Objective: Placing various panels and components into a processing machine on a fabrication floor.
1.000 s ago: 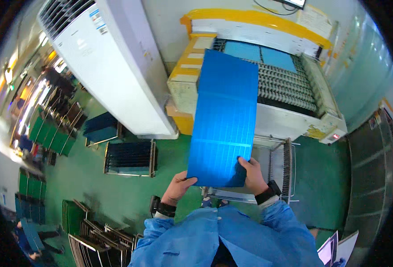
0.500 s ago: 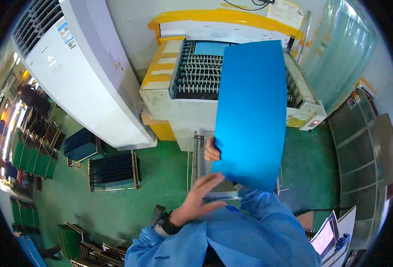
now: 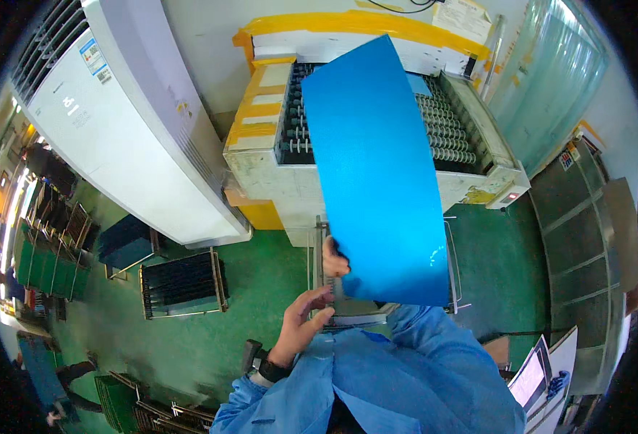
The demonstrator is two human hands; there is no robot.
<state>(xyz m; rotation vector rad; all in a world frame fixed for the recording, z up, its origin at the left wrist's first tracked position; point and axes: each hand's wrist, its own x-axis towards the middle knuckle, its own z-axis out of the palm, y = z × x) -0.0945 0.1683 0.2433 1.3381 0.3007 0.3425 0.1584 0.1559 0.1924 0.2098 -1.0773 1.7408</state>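
A large rectangular blue panel (image 3: 380,181) stands tilted in front of me, its top leaning over a roller machine (image 3: 445,130). My right hand (image 3: 335,260) grips its left edge low down; only some fingers show, and the rest of the hand is hidden behind the panel. The right sleeve runs in under the panel's lower edge. My left hand (image 3: 308,318), with a dark watch at the wrist, is just left of the panel's lower corner. Its fingers are bent and apart, with nothing in them. A lighter blue piece (image 3: 418,84) lies on the far rollers.
Below the machine stands a metal frame (image 3: 366,318), partly behind the panel. A tall white air conditioner (image 3: 131,137) is at the left, with racks of dark panels (image 3: 181,283) on the green floor. Grey metal panelling (image 3: 579,239) lines the right. Another person (image 3: 48,383) handles a panel at lower left.
The blue panel has swung so its top leans left, uncovering rollers on its right. My left hand has drawn back left from the panel's lower corner, its fingers more bent.
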